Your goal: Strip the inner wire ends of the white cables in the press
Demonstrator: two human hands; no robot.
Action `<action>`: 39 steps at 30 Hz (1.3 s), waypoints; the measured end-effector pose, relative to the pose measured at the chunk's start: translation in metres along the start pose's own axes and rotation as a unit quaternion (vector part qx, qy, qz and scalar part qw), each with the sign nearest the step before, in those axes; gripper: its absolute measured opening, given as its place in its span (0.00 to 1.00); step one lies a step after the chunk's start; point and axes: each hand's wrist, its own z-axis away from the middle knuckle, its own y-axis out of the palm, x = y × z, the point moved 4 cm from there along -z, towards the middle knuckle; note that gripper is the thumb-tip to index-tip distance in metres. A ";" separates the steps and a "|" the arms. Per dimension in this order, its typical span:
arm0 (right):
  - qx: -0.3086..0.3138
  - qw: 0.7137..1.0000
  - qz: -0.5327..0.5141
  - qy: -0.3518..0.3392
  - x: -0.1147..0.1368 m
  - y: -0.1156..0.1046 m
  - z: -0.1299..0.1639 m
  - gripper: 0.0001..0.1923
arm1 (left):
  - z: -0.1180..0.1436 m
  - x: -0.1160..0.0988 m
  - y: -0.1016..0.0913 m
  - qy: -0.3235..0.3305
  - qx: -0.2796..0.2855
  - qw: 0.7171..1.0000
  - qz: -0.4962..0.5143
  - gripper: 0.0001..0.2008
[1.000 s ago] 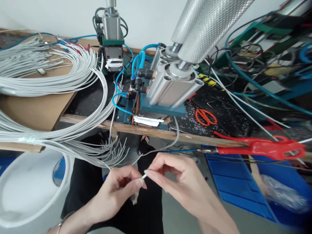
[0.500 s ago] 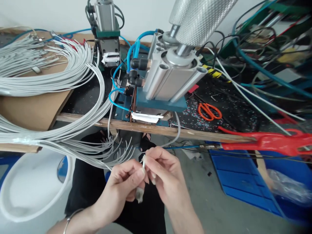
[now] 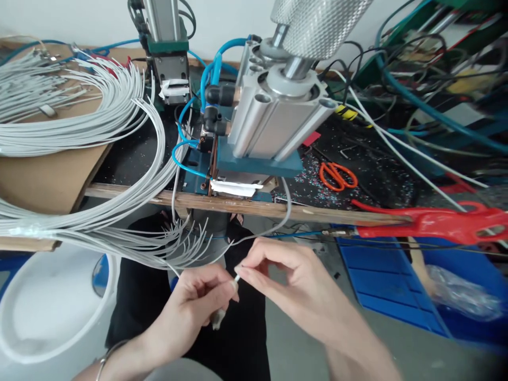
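Low in front of the bench edge, my left hand is closed round a thin pale cable, whose end sticks out past the thumb. My right hand pinches the tip of that cable between thumb and forefinger; the tip itself is hidden. A small greyish piece shows below my left fingers, too unclear to name. Just left of my hands hangs the fanned end of a bundle of grey cables, taped together farther left.
A pneumatic press stands at the bench edge, a second press behind it. Orange scissors lie right of it. A red air gun juts over the edge. Below are a white bucket and a blue crate.
My right hand has turned and moved outward to the right, its fingers now at the cable's tip. My left hand keeps hold, nearly in place. The view has shifted slightly.
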 end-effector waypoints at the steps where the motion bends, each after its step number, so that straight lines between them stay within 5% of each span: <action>1: 0.057 0.997 0.060 0.004 0.003 -0.005 -0.001 0.13 | 0.001 0.000 0.000 -0.014 0.018 0.999 -0.032 0.19; 3: 0.172 0.977 0.125 0.008 0.007 -0.013 -0.003 0.14 | 0.003 0.000 0.001 -0.030 0.052 0.995 -0.078 0.19; 5: 0.224 0.971 0.082 0.010 0.010 -0.015 -0.006 0.13 | 0.005 -0.002 0.001 -0.028 0.062 0.996 -0.060 0.19; 8: 0.114 0.984 -0.138 0.022 0.005 -0.006 -0.013 0.11 | 0.005 -0.006 0.001 -0.008 0.050 0.997 0.051 0.18; 11: -0.042 0.926 -0.372 0.059 -0.018 0.022 -0.009 0.12 | 0.002 -0.009 0.002 0.015 0.023 0.992 0.127 0.17; 13: -0.108 0.897 -0.425 0.060 -0.031 0.040 -0.004 0.12 | -0.001 -0.011 0.003 0.023 -0.001 0.989 0.146 0.16; 15: -0.144 0.900 -0.410 0.040 -0.038 0.050 0.000 0.09 | -0.004 -0.011 0.002 0.026 -0.021 0.988 0.153 0.16; 23: -0.144 0.920 -0.364 0.012 -0.030 0.048 -0.004 0.03 | -0.009 -0.008 -0.004 0.047 -0.037 0.992 0.111 0.17; 31: -0.232 0.872 -0.427 0.054 -0.029 0.044 -0.018 0.08 | 0.005 -0.017 -0.022 0.144 -0.155 0.966 -0.150 0.14; 39: -0.207 0.853 -0.475 0.061 -0.021 0.050 -0.035 0.07 | 0.001 -0.029 -0.009 0.125 -0.154 0.975 -0.105 0.16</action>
